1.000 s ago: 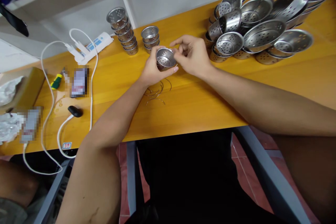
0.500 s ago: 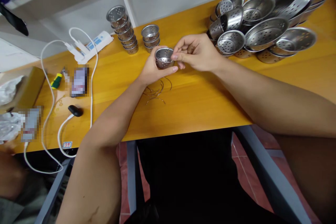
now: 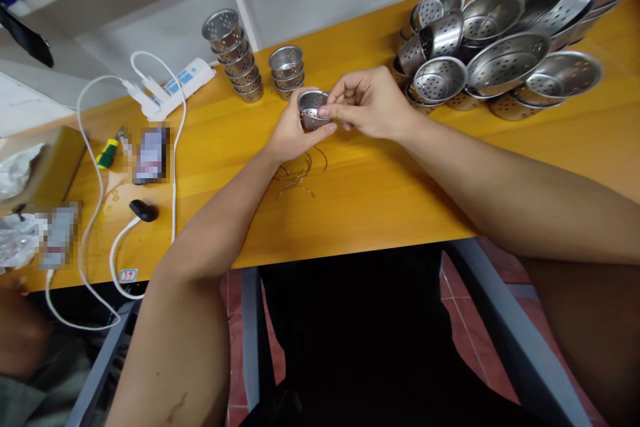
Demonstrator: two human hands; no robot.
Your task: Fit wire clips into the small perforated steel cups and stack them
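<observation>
Head view shows a small perforated metal cup [image 3: 311,119] above the bench [image 3: 380,193], the fingers of the left hand [image 3: 290,130] curled around its wall. The right hand [image 3: 371,104] has its fingers pressed together at the right rim; what they pinch is unclear. It looks light, stiff and slick, best held around the outer wall.

The held cup [image 3: 311,120] is shiny, smooth metal, the tabletop [image 3: 380,207] glossy wood, the power strip [image 3: 194,83] smooth plastic.
</observation>
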